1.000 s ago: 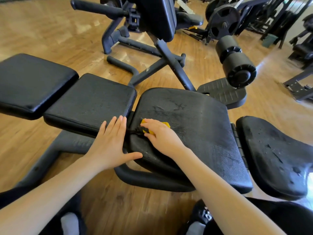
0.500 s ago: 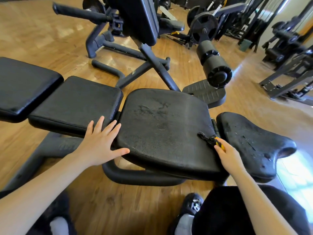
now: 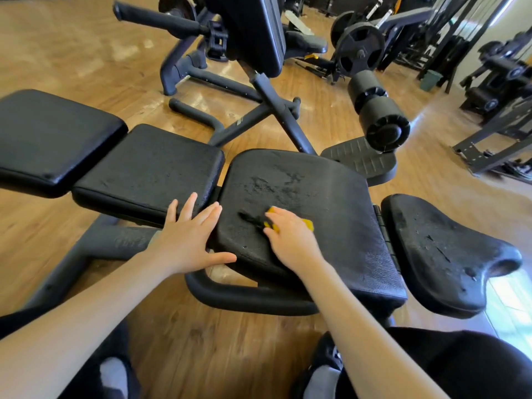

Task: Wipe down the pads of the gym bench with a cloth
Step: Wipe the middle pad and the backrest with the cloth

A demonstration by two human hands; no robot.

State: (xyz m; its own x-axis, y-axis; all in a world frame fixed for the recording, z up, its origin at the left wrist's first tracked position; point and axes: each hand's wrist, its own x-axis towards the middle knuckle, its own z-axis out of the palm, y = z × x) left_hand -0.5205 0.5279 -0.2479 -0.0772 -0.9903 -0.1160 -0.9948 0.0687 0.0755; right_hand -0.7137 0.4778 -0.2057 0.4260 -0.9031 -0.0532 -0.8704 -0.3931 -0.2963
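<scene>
My right hand (image 3: pixel 290 240) presses a yellow cloth (image 3: pixel 308 224) flat onto the bench's third pad (image 3: pixel 331 203). My left hand (image 3: pixel 187 237), fingers spread and holding nothing, rests across the gap onto the second pad (image 3: pixel 146 171).

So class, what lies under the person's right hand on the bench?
Under the right hand a yellow cloth shows at its edges, pressed on the large middle pad. A dark strip sticks out leftward. The hand covers most of the cloth, so its shape stays unseen.

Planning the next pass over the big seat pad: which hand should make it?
Right. The right hand already presses the yellow cloth flat on the large pad. The left hand holds no cloth; it rests spread across the gap beside the middle pad.
</scene>
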